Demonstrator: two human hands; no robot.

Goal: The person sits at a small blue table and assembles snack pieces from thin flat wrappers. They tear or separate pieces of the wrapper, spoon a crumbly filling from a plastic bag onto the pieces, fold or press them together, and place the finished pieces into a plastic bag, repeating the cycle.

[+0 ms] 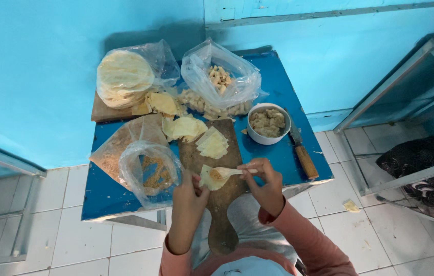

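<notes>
Head view looked down on a small square blue surface (278, 82) with a worn painted top, set against a turquoise wall at the frame's centre. A long wooden board (222, 204) with a rounded handle ran from the middle toward the lower edge. At upper left a clear crinkled bag held a stack of round flat wrappers (124, 76); beside it, at upper centre, another clear bag (222, 76) held pale chunky pieces. A third bag with brown crumbs (150, 171) sat at centre left. Right of the board stood a round white bowl (268, 122) of lumpy beige filling, and next to it a knife with a wooden handle (304, 156). Cut square sheets (213, 144) lay stacked on the board.

The left hand (189, 197) pinched the edge of a thin pale wrapper (209, 179) just above the board, its grip closed on the dough. The right hand (265, 184) clasped a wooden spoon (230, 171), the spoon's bowl resting on the wrapper with a dab of filling.
</notes>
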